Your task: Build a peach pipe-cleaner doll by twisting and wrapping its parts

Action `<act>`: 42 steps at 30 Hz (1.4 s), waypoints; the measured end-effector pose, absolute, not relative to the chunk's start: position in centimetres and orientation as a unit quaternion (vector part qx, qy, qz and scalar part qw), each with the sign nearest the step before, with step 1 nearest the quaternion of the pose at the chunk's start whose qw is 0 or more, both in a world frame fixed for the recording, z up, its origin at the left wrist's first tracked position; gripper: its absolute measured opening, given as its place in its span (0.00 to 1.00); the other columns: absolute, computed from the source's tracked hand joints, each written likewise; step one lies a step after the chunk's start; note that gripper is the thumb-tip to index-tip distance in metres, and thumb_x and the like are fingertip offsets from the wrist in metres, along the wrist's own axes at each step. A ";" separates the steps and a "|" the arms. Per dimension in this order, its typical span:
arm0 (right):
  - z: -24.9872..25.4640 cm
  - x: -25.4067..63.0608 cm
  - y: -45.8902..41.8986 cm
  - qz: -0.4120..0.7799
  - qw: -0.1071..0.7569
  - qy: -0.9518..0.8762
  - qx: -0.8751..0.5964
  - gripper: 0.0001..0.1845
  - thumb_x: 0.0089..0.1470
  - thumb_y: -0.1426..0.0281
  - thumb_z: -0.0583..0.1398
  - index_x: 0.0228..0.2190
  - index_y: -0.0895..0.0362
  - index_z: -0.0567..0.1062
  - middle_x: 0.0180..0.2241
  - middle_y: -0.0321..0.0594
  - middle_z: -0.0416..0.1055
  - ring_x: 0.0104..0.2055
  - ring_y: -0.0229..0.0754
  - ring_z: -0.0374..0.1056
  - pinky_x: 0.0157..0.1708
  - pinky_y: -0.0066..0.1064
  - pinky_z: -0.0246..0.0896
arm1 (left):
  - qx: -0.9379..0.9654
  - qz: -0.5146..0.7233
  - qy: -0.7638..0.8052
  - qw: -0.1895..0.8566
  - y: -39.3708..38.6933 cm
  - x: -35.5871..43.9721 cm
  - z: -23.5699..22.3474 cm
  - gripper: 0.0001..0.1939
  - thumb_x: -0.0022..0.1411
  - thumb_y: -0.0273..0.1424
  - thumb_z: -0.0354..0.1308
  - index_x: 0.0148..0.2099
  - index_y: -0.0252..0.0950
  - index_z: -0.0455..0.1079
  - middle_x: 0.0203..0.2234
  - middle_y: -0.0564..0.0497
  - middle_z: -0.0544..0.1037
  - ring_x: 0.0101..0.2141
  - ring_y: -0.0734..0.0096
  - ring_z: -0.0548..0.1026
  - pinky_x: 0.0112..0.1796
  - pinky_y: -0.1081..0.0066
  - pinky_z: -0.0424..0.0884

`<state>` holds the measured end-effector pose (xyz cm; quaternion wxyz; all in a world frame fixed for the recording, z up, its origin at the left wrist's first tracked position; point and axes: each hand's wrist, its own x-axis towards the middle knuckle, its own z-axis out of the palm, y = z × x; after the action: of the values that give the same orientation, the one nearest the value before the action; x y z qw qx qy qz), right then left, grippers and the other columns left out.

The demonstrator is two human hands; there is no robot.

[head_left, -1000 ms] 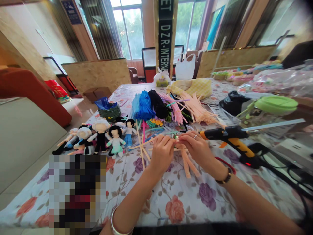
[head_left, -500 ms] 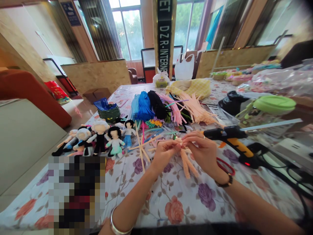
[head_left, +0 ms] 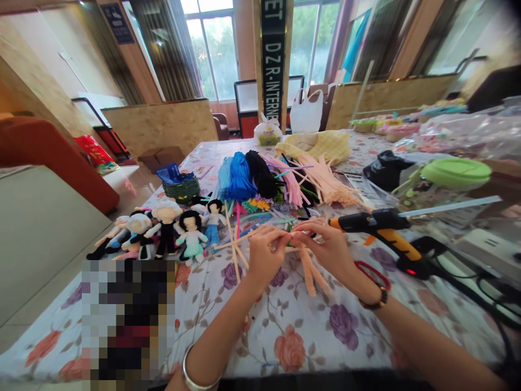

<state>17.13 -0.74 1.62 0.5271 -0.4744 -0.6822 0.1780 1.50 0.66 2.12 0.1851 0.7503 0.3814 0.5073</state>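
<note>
A: We start from the glue gun [head_left: 378,231] as our landmark. Far to its left stands the row of little dolls [head_left: 163,228] on the worktop [head_left: 285,336]. Nearer to it, our left hand [head_left: 266,255] is pinched shut on the peach pipe-cleaner figure [head_left: 307,266], fingers closed on its upper end.

B: And just left of the gun's nozzle our right hand [head_left: 325,244] is closed on the same figure, fingertips meeting the left ones; its legs hang toward us, touching the cloth.

A: To twist well, we judge we should keep one hand steady, turn with the other, wind tightly, and stay clear of the nozzle, since the gun's red light is lit.

B: Any writing? Behind the gun, beyond the pipe-cleaner bundles [head_left: 260,176], the dark pillar banner [head_left: 273,60] reads "D.Z.R-INTERN", cut off below. The blue sign on the far-left wall is too blurred to read.
</note>
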 end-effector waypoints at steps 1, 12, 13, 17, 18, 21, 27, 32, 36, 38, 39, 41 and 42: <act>1.5 17.2 -0.7 0.179 0.515 -0.685 -0.484 0.08 0.52 0.63 0.60 0.29 0.53 0.77 0.32 0.39 0.76 0.37 0.44 0.69 0.35 0.35 0.64 | 0.764 0.508 0.373 0.140 0.7 1.4 2.0 0.08 0.58 0.28 0.57 0.27 0.34 0.74 0.21 0.50 0.74 0.28 0.71 0.67 0.33 0.69 0.63; 1.0 17.5 -0.1 -0.037 0.461 -0.793 -0.396 0.05 0.55 0.71 0.58 0.30 0.53 0.75 0.32 0.40 0.75 0.37 0.42 0.67 0.37 0.35 0.66 | 0.819 0.457 0.348 0.003 1.2 1.0 1.3 0.10 0.61 0.26 0.53 0.31 0.36 0.74 0.23 0.50 0.75 0.30 0.69 0.66 0.35 0.66 0.63; 0.9 17.5 -0.1 -0.048 0.467 -0.792 -0.390 0.04 0.55 0.72 0.58 0.30 0.52 0.75 0.32 0.39 0.75 0.36 0.42 0.67 0.37 0.35 0.66 | 0.820 0.454 0.349 0.006 1.1 1.0 1.4 0.10 0.61 0.26 0.53 0.32 0.36 0.75 0.23 0.49 0.75 0.30 0.68 0.66 0.35 0.66 0.63; 0.9 17.4 -0.3 -0.103 0.508 -0.775 -0.361 0.06 0.52 0.76 0.60 0.30 0.53 0.74 0.30 0.38 0.76 0.35 0.41 0.67 0.37 0.35 0.67 | 0.802 0.475 0.354 0.078 0.9 1.2 1.8 0.09 0.60 0.28 0.54 0.30 0.37 0.75 0.23 0.49 0.76 0.30 0.68 0.67 0.35 0.67 0.64; 1.1 17.4 -0.5 -0.121 0.521 -0.767 -0.354 0.07 0.52 0.77 0.60 0.30 0.53 0.74 0.30 0.38 0.76 0.34 0.40 0.67 0.38 0.35 0.67 | 0.793 0.482 0.356 0.108 0.9 1.3 2.0 0.08 0.59 0.29 0.55 0.30 0.37 0.75 0.23 0.50 0.76 0.29 0.69 0.68 0.34 0.67 0.64; 1.8 17.2 -1.1 -0.144 0.556 -0.743 -0.343 0.09 0.50 0.79 0.61 0.29 0.53 0.75 0.27 0.37 0.76 0.32 0.40 0.68 0.37 0.36 0.67 | 0.769 0.493 0.354 0.204 0.9 1.5 2.4 0.07 0.57 0.31 0.58 0.29 0.37 0.76 0.23 0.50 0.77 0.28 0.69 0.69 0.34 0.68 0.64; 2.4 16.7 -2.0 0.001 0.625 -0.697 -0.351 0.08 0.48 0.77 0.63 0.25 0.51 0.77 0.26 0.36 0.76 0.32 0.41 0.69 0.33 0.36 0.66 | 0.734 0.481 0.313 0.363 1.0 1.6 2.2 0.08 0.56 0.33 0.58 0.29 0.36 0.77 0.27 0.48 0.77 0.31 0.68 0.72 0.36 0.70 0.66; 2.2 16.5 -1.8 0.202 0.647 -0.650 -0.344 0.04 0.46 0.73 0.65 0.23 0.51 0.78 0.25 0.37 0.75 0.33 0.42 0.69 0.34 0.37 0.67 | 0.715 0.469 0.290 0.429 0.9 1.6 1.9 0.12 0.56 0.37 0.58 0.30 0.35 0.77 0.27 0.48 0.77 0.31 0.68 0.72 0.36 0.69 0.66; 2.2 16.2 -1.9 0.258 0.654 -0.614 -0.358 0.03 0.46 0.71 0.65 0.23 0.51 0.79 0.26 0.37 0.75 0.33 0.41 0.70 0.34 0.35 0.67 | 0.703 0.477 0.310 0.427 0.7 1.6 2.2 0.11 0.56 0.37 0.58 0.30 0.35 0.76 0.25 0.49 0.76 0.29 0.70 0.71 0.35 0.70 0.66; 2.2 16.2 -2.0 0.268 0.656 -0.600 -0.371 0.03 0.47 0.71 0.65 0.23 0.52 0.78 0.27 0.37 0.75 0.33 0.40 0.70 0.34 0.34 0.68 | 0.686 0.484 0.324 0.435 0.6 1.7 2.3 0.11 0.56 0.36 0.58 0.30 0.34 0.76 0.25 0.50 0.76 0.29 0.70 0.72 0.35 0.70 0.66; 2.3 16.1 -2.0 0.272 0.658 -0.591 -0.378 0.03 0.47 0.70 0.64 0.24 0.52 0.78 0.28 0.38 0.75 0.33 0.40 0.71 0.33 0.34 0.68 | 0.674 0.491 0.329 0.443 0.6 1.7 2.3 0.10 0.55 0.36 0.59 0.31 0.35 0.76 0.26 0.50 0.77 0.30 0.70 0.72 0.35 0.70 0.66; 2.4 16.2 -2.0 0.272 0.663 -0.578 -0.390 0.03 0.47 0.69 0.64 0.24 0.53 0.78 0.29 0.38 0.75 0.33 0.40 0.71 0.33 0.34 0.68 | 0.654 0.503 0.336 0.454 0.7 1.7 2.3 0.09 0.55 0.35 0.59 0.33 0.35 0.75 0.28 0.49 0.78 0.31 0.69 0.73 0.36 0.70 0.67; 2.4 16.2 -2.0 0.266 0.665 -0.575 -0.396 0.03 0.47 0.69 0.64 0.24 0.53 0.78 0.29 0.38 0.75 0.33 0.40 0.71 0.32 0.33 0.68 | 0.649 0.509 0.342 0.450 0.8 1.6 2.3 0.08 0.55 0.35 0.59 0.33 0.35 0.75 0.29 0.49 0.78 0.32 0.69 0.73 0.36 0.70 0.67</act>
<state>16.19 -1.98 2.39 0.6651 -0.3958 -0.5747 0.2659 1.64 0.80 2.26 0.4502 0.6491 0.3419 0.5091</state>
